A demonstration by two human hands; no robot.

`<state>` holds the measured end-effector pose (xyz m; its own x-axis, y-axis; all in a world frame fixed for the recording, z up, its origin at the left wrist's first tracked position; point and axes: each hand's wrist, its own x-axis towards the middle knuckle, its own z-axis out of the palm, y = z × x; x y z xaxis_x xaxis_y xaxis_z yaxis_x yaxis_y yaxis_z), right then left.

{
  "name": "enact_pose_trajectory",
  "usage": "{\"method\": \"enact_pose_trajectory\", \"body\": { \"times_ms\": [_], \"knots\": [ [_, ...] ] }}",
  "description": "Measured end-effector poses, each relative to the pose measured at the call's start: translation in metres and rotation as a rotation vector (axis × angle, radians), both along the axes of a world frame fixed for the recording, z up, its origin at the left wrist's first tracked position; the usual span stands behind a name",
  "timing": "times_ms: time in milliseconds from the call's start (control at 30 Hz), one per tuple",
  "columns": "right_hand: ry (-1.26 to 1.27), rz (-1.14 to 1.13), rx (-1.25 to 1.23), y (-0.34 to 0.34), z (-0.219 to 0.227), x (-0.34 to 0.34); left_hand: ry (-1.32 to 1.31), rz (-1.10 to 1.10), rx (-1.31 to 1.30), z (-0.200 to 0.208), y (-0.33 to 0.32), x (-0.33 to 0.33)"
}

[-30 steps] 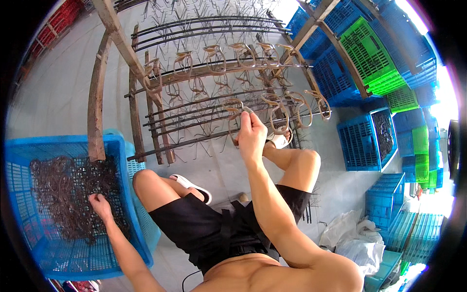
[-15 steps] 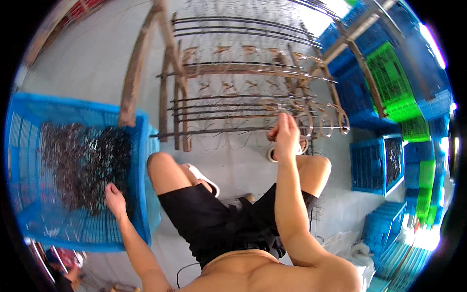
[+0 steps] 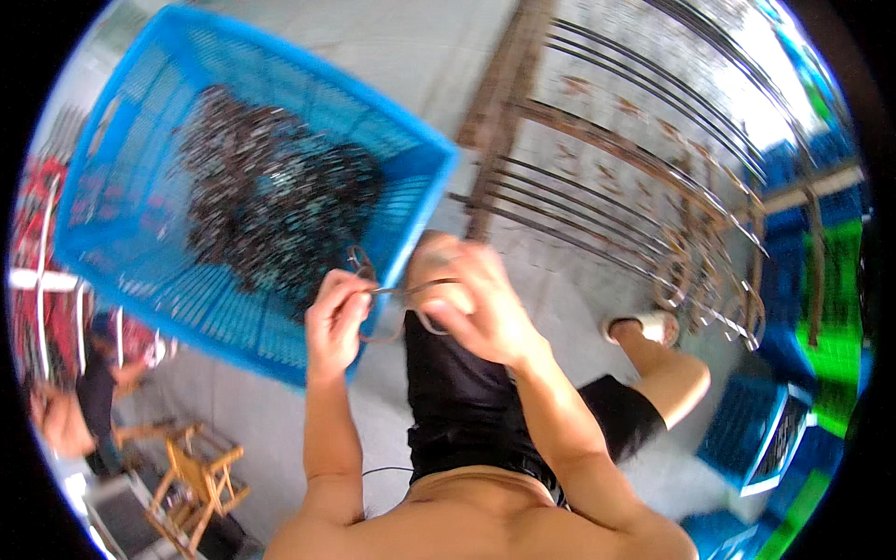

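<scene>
One blue crate, dark heap inside. Left hand pinches, right hand grasps the metal part between them, by the crate's rim; long axis roughly left-right, right end slightly up, outline blurred.

Bright blue basket, its sides patterned with rows of small slits; the tangled pile inside is near-black, flecked with silvery glints. The held wire loop is dull brown. Shorts are plain black, the shoe off-white, the floor pale grey. The rack pairs weathered brown wood with dark rods. At right, one crate is vivid green, another blue with a whitish rim. The stool is honey yellow.
</scene>
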<state>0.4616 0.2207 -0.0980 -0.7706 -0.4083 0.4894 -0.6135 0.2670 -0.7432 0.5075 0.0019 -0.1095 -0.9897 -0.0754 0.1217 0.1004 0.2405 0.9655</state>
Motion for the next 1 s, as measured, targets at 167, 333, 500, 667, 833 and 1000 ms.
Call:
{"method": "enact_pose_trajectory", "body": {
  "times_ms": [167, 333, 500, 667, 833, 1000],
  "knots": [
    [-0.798, -0.072, -0.383, 0.057, 0.002, 0.011, 0.044, 0.143, 0.252, -0.028, 0.0, -0.022],
    [-0.297, -1.05, -0.62, 0.126, -0.037, -0.003, 0.04, 0.179, -0.524, -0.042, -0.017, -0.03],
    [-0.416, -1.267, -0.757, 0.12, -0.053, -0.02, 0.15, 0.276, -0.059, -0.023, -0.005, -0.032],
    [-0.432, -1.081, -1.023, 0.12, -0.065, -0.024, 0.024, 0.399, 0.416, -0.028, -0.004, -0.033],
    [-0.495, -1.143, -1.062, 0.115, -0.049, -0.03, -0.38, 0.457, 0.289, -0.088, -0.04, -0.018],
    [-0.493, -1.245, -0.975, 0.112, -0.049, -0.034, -0.423, 0.558, 0.336, -0.081, -0.04, -0.011]
  ]
}}
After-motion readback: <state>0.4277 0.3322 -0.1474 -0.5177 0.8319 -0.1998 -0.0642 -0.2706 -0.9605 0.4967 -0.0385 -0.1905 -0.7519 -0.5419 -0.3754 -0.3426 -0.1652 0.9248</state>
